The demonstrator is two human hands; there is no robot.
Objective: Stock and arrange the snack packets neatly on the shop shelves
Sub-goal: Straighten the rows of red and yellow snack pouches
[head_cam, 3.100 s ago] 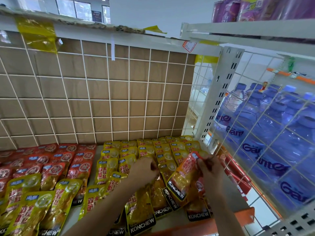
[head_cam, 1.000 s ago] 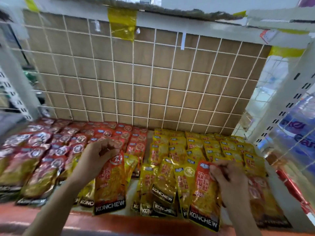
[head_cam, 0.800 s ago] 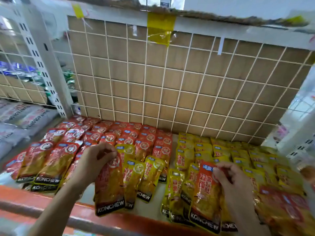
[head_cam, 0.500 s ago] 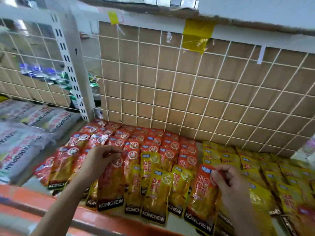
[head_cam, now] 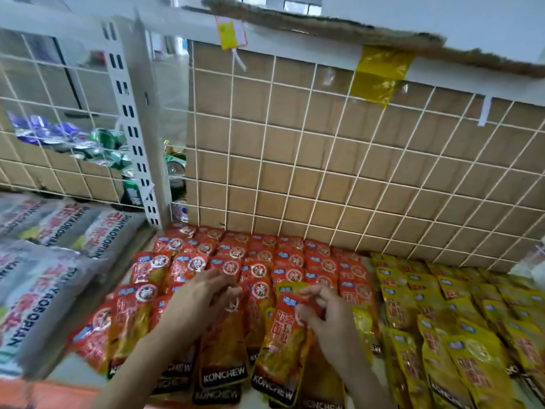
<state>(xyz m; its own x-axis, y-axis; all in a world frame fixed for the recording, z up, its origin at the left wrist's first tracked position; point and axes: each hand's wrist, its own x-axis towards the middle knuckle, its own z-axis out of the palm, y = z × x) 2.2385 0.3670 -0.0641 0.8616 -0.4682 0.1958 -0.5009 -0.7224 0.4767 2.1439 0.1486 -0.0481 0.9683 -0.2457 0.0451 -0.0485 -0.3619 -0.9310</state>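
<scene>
**Red Meets Yellow: Two More Packets Go In**

A white wire-grid back panel lined with brown cardboard rises behind a shop shelf with an orange front lip. At the left of the shelf lie large grey printed packets, at least four of them. A block of glossy red snack packets fills the middle and a block of matching yellow snack packets the right, dozens of each, too overlapped for an exact tally.

Two hands work at the front of the red block, each with one packet. The left hand pinches the top edge of a red-and-gold packet, and the right hand pinches the top of a second red packet beside the seam with the yellows.

To place them well, each should probably be laid flat, label up and black brand band forward, overlapping the packet behind like its neighbours. The right-hand one needs to stay clear of the stray yellow packets under it.
</scene>
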